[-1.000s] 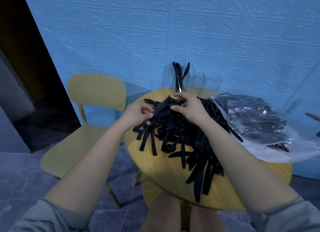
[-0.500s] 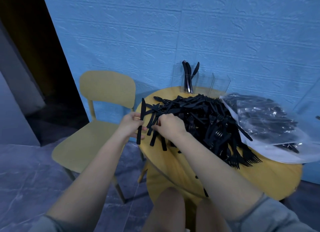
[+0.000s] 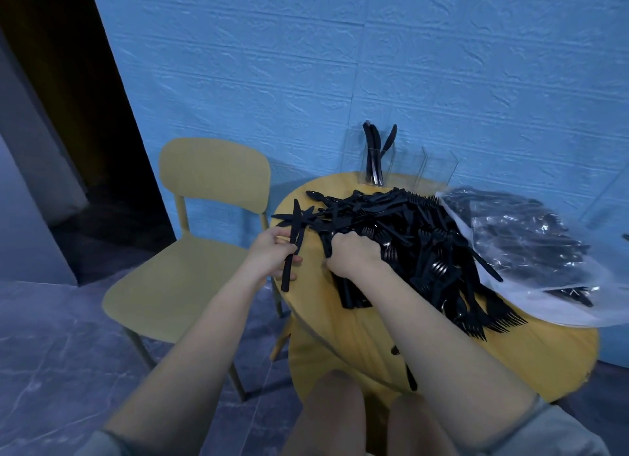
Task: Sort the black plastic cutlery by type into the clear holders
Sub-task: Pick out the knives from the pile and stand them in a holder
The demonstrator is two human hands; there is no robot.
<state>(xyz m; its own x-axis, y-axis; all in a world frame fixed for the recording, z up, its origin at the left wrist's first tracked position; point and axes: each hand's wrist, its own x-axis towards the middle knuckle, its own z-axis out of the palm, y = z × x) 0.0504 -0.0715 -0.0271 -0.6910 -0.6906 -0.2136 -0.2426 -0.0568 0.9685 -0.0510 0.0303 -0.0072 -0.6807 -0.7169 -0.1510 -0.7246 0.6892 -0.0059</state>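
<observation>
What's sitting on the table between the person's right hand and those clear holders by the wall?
In the head view, the heap of black plastic cutlery fills the stretch between the right hand and the clear plastic holders on the round yellow table.

Round yellow table [image 3: 340, 323] set against blue wall. Large heap of black cutlery [image 3: 418, 248] spread over table's middle, forks and knives mixed, fork tines fanned toward near right edge. Clear holders [image 3: 408, 168] stood at far edge, by wall; knives [image 3: 374, 156] held upright in leftmost compartment. Clear plastic bag [image 3: 544, 251] with more black cutlery laid on right side, touching heap and overhanging table's edge.
</observation>
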